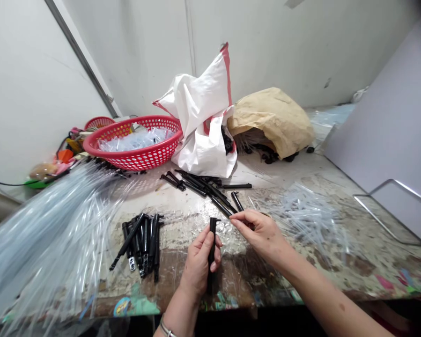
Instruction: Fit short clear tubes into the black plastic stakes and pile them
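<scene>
My left hand (198, 262) is closed round a slim black plastic tube (212, 250), held upright near the table's front edge. A short side nozzle sticks out to the right at its top. My right hand (257, 231) pinches a thin clear straw (226, 220) between thumb and fingertips, its left end at the nozzle; whether it sits inside cannot be made out. Left of my left hand lies a bundle of similar black tubes (140, 243). Behind my hands is a loose pile of more black tubes (203, 185). Short clear straws (308, 213) are heaped right of my right hand.
Long clear tubing (55, 234) spreads over the left side. At the back stand a red basket (136, 157) of clear pieces, a white sack (203, 103) and a tan bag (276, 117) with dark parts under it. A metal wire frame (382, 220) and white panel (389, 126) border the right.
</scene>
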`<state>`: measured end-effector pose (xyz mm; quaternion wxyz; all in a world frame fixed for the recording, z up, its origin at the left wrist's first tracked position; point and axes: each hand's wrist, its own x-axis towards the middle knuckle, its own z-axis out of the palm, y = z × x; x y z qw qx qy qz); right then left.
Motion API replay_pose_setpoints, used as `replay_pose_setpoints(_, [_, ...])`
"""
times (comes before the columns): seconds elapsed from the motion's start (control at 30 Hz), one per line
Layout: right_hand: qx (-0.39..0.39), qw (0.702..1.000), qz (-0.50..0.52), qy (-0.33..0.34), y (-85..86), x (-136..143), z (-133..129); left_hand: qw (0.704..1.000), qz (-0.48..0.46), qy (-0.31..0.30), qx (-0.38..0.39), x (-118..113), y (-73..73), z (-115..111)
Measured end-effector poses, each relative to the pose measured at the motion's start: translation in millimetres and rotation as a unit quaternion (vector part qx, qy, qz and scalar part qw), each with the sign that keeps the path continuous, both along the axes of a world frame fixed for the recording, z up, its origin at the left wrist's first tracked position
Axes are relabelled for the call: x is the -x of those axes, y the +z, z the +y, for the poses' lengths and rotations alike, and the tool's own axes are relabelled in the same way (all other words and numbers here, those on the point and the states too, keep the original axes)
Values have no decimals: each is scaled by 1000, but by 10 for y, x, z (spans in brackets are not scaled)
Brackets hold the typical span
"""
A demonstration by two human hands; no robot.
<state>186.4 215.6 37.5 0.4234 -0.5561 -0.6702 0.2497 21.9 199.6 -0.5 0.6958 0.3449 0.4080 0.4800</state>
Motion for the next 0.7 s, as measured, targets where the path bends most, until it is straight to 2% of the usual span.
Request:
replay_pose_setpoints(0.4, [-4, 1000, 9, -11, 41, 56, -7, 1000, -18, 13, 15, 16, 12, -3])
replay_pose_setpoints(0.7, [20, 999, -30, 16, 57, 94, 1, 1000, -14, 4, 0, 28, -10, -10])
